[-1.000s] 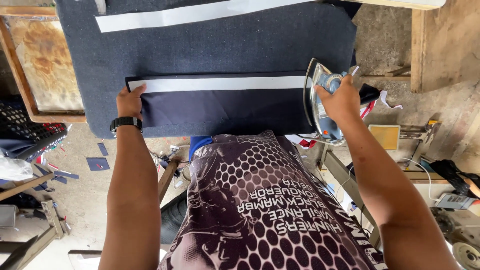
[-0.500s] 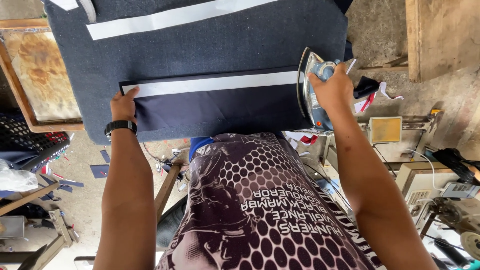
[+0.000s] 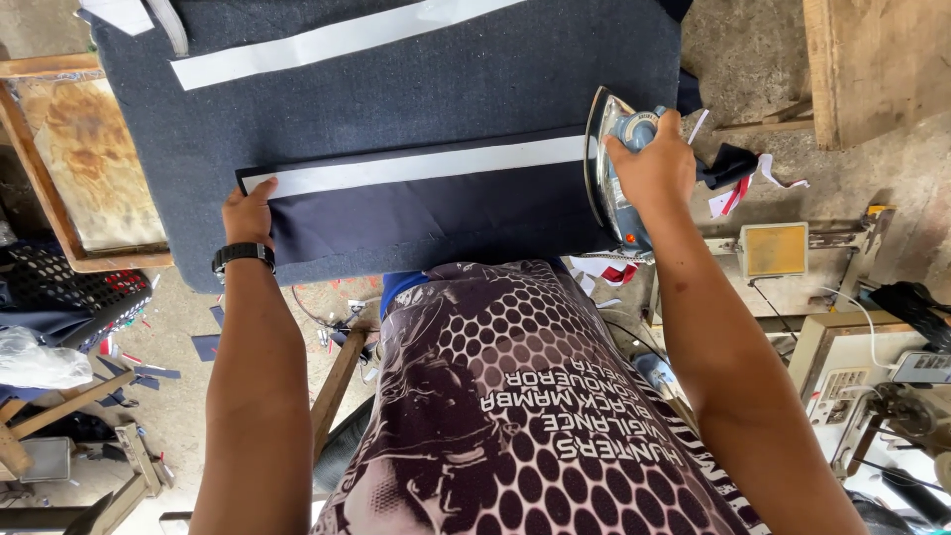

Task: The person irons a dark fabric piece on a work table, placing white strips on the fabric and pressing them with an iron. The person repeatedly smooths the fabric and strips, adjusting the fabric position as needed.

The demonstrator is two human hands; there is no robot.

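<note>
I see my left hand (image 3: 248, 211) lying flat on the near left end of the dark navy fabric piece (image 3: 426, 213), fingers pressed together and pointing away from me; their tips sit just short of the white strip (image 3: 416, 165) running along the piece. My right hand (image 3: 654, 168) wraps the handle of the clothes iron (image 3: 614, 163), fingers curled tight around it, though the handle itself is mostly hidden under them. The iron stands tilted on its edge at the right end of the strip, and I cannot tell whether its soleplate touches the cloth. The padded grey worktop (image 3: 416, 79) carries everything; its far edge is cut off.
</note>
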